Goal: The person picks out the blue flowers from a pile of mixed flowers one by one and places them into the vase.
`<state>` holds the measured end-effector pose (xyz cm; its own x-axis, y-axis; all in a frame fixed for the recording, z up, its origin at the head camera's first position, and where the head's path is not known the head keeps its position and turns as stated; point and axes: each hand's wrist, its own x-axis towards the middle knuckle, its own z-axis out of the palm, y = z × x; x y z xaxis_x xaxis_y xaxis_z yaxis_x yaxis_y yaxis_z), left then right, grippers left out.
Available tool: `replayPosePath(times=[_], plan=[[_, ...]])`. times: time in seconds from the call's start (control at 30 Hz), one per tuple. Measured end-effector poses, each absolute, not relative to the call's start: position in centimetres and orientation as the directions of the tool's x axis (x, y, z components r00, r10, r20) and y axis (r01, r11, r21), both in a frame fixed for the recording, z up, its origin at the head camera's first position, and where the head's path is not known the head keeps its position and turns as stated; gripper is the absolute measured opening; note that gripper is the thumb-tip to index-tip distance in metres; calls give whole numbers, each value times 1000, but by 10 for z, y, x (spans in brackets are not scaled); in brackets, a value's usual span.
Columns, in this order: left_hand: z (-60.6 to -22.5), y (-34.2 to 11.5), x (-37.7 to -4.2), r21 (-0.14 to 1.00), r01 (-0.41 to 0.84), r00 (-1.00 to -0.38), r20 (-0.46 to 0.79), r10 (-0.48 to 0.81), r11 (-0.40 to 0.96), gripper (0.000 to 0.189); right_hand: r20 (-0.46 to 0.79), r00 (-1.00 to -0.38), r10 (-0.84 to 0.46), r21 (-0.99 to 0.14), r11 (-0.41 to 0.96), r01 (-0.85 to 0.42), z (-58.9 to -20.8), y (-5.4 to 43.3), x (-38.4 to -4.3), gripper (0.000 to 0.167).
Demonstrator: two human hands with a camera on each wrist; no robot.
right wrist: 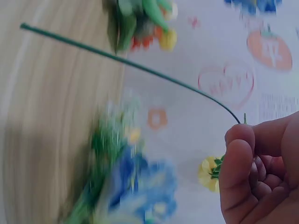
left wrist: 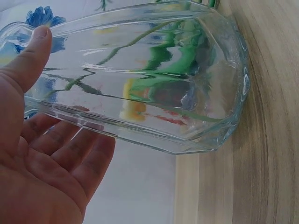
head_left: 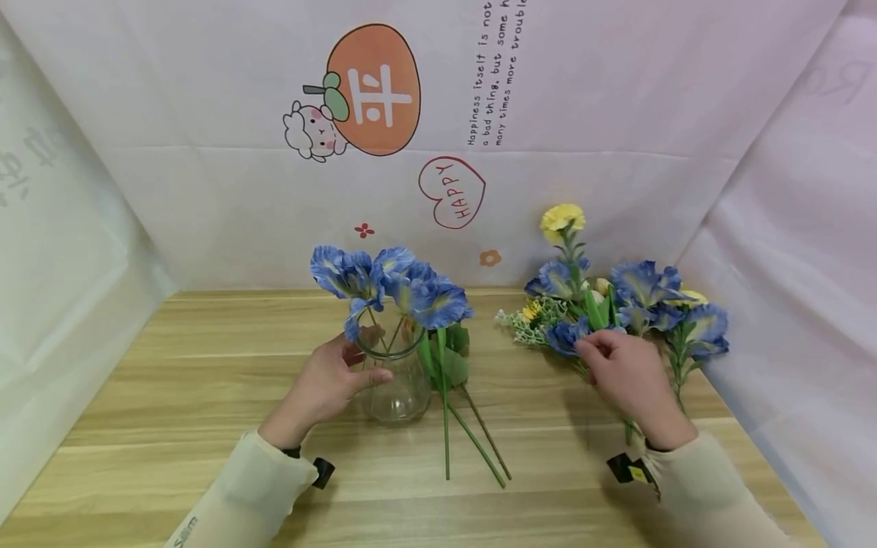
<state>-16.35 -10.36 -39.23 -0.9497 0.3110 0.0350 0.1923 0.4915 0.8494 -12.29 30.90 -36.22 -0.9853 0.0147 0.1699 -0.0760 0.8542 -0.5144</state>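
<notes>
My left hand (head_left: 325,388) grips a clear glass vase (head_left: 397,396) near its neck, thumb on one side and fingers on the other. Blue artificial irises (head_left: 425,295) stand in the vase, their thin stems (left wrist: 114,52) showing through the glass. Over at the right, my right hand (head_left: 626,373) pinches the slim green stem (right wrist: 140,68) of a yellow carnation (head_left: 563,218) between thumb and fingers. In the right wrist view the stem's bare end points away from the hand, while the yellow bloom (right wrist: 209,173) is partly hidden behind the fingers.
More blue irises (head_left: 644,283), small white-green sprigs (head_left: 537,323) and another yellow bloom (head_left: 692,297) lie piled at the table's right. Just right of the vase lie green leaves (head_left: 452,364) with several long stems (head_left: 473,434). A printed white cloth (head_left: 240,221) hangs behind the wooden table (head_left: 178,426).
</notes>
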Motion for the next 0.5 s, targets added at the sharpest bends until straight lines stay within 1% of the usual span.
replayPosePath(times=[0.13, 0.23, 0.37, 0.5], plan=[[-391, -103, -162, 844, 182, -954, 28, 297, 505, 73, 172, -984, -52, -549, 824, -139, -370, 279, -120, 20], [-390, -103, -162, 840, 173, -959, 23, 283, 515, 73, 144, -985, -91, -593, 789, -160, -376, 257, -120, 16], [-390, -102, -162, 833, 172, -961, 25, 274, 526, 73, 86, -989, -123, -644, 750, -149, -382, 231, -118, 16], [-388, -102, -161, 826, 172, -963, 27, 267, 537, 75, 33, -991, -131, -651, 750, -121, -388, 211, -117, 18]])
